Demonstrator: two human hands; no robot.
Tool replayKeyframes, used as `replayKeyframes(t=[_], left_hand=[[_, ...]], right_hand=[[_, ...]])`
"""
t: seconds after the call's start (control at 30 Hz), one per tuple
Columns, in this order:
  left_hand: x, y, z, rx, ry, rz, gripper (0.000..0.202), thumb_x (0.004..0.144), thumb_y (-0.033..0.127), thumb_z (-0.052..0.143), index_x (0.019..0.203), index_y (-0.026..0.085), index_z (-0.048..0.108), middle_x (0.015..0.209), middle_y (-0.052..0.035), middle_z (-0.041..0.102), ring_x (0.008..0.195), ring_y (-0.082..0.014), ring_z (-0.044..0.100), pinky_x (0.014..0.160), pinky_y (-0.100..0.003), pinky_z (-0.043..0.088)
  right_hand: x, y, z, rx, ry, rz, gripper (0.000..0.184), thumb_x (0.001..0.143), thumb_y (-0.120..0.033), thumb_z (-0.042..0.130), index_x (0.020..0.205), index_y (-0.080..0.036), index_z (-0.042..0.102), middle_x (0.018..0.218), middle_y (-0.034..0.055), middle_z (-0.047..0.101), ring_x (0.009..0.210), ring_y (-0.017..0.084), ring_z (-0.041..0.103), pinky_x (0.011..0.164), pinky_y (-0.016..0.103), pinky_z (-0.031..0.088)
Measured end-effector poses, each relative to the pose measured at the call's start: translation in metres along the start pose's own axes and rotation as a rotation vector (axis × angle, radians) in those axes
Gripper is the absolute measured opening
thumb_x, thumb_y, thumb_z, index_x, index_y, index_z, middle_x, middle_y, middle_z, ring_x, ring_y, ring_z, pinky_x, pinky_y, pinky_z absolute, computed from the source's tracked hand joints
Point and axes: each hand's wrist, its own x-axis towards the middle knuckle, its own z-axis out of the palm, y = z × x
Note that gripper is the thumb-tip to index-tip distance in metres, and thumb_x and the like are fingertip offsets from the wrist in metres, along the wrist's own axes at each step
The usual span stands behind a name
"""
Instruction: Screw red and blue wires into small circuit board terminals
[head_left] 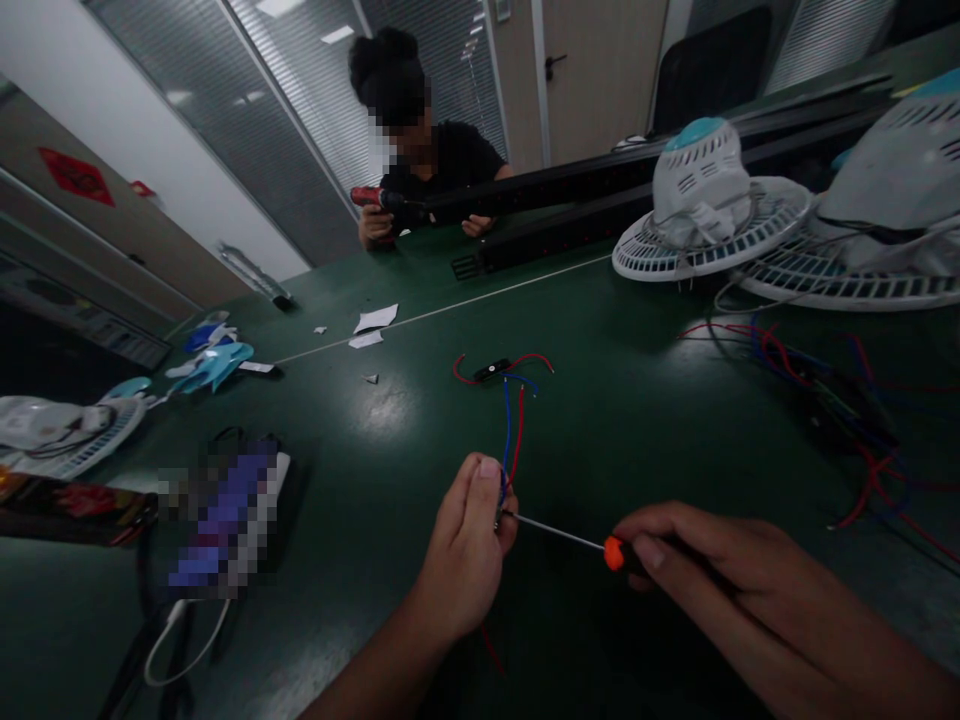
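Observation:
My left hand [463, 540] is closed around a small part that its fingers mostly hide. A blue wire [508, 430] and a red wire [517, 435] rise from that part toward the far side. In my right hand [712, 575] is a screwdriver [613, 553] with an orange and black handle. Its thin metal shaft points left, and the tip meets the part at my left fingertips. Beyond my hands, a small black module [492, 370] with red and blue leads lies on the green table [375, 480].
White fan housings [705, 200] stand at the back right, above a tangle of red and blue wires [795, 370]. Across the table a person [450, 160] holds a red drill [367, 197] against long black bars [555, 190]. Paper scraps [375, 318] and a blurred purple item [229, 515] lie leftward.

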Motion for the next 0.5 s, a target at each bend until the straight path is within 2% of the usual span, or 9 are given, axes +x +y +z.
replayKeyframes(t=[0.17, 0.5], left_hand=[[0.0008, -0.0006, 0.0, 0.015, 0.011, 0.007, 0.04, 0.074, 0.056, 0.066, 0.075, 0.017, 0.057, 0.067, 0.0031, 0.053, 0.058, -0.0078, 0.049, 0.051, -0.016, 0.042], [0.0014, -0.0001, -0.0001, 0.005, 0.018, 0.0, 0.042, 0.071, 0.058, 0.068, 0.074, 0.017, 0.057, 0.066, 0.0033, 0.054, 0.059, -0.008, 0.051, 0.051, -0.016, 0.043]], right_hand=[[0.0021, -0.0015, -0.0064, 0.024, -0.151, -0.036, 0.025, 0.093, -0.031, 0.044, 0.092, -0.025, 0.068, 0.073, 0.0021, 0.073, 0.064, 0.018, 0.069, 0.052, 0.025, 0.054], [0.0018, 0.0, -0.005, 0.033, -0.129, -0.016, 0.025, 0.093, -0.034, 0.044, 0.098, -0.024, 0.067, 0.077, 0.0024, 0.073, 0.069, 0.018, 0.072, 0.054, 0.026, 0.057]])
